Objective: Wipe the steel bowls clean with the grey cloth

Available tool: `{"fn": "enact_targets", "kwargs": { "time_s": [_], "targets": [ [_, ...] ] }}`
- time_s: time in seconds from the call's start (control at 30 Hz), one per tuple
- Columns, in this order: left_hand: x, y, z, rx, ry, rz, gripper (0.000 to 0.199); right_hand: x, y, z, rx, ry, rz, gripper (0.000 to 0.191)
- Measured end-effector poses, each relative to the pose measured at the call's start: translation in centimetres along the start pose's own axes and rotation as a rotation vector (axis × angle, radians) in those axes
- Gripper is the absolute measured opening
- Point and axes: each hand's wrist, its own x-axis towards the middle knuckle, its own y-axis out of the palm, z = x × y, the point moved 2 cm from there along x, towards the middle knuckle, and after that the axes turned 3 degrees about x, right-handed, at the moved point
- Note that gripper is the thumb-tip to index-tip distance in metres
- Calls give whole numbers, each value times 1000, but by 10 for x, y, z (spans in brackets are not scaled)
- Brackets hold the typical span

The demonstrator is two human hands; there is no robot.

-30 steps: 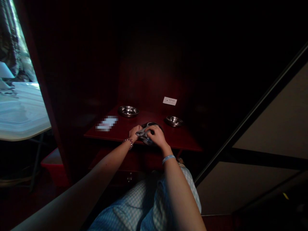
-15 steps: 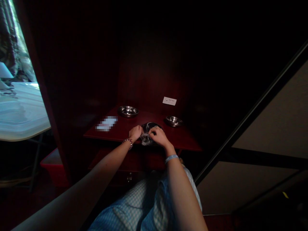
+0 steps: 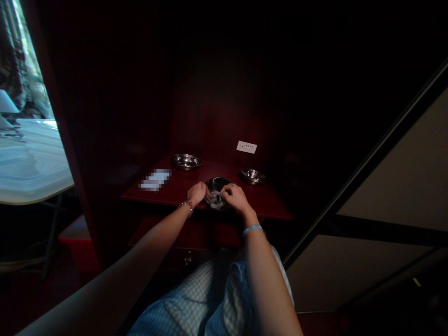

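Observation:
A shiny metal bowl [image 3: 217, 183] stands at the front edge of the dark red shelf [image 3: 164, 193]. My left hand [image 3: 196, 193] is closed on its left rim. Inside the bowl, toward its near side, a grey scouring pad [image 3: 216, 200] is pinched by my right hand [image 3: 235, 196], whose fingers are bent together at the pad's right side. Exactly how the fingertips meet the pad is hard to see.
Behind my hands are a metal bowl [image 3: 186, 162] at the left and a smaller one [image 3: 252, 176] at the right. A blurred pale item [image 3: 155, 179] lies at the shelf's left. A socket [image 3: 247, 147] is on the back wall.
My right hand has moved a little to the right. The grey pad has shifted slightly right within the bowl. My left hand has stayed at the rim.

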Motion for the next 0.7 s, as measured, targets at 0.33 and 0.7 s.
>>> {"fn": "enact_targets", "kwargs": {
  "time_s": [0.33,0.7],
  "targets": [
    [0,-1,0,-26,-5,-4,45,-3,-8,-7,-148,287,-81,25],
    [0,0,-1,-20,3,-9,46,-9,-4,-12,-215,454,-131,36]
  ]
}}
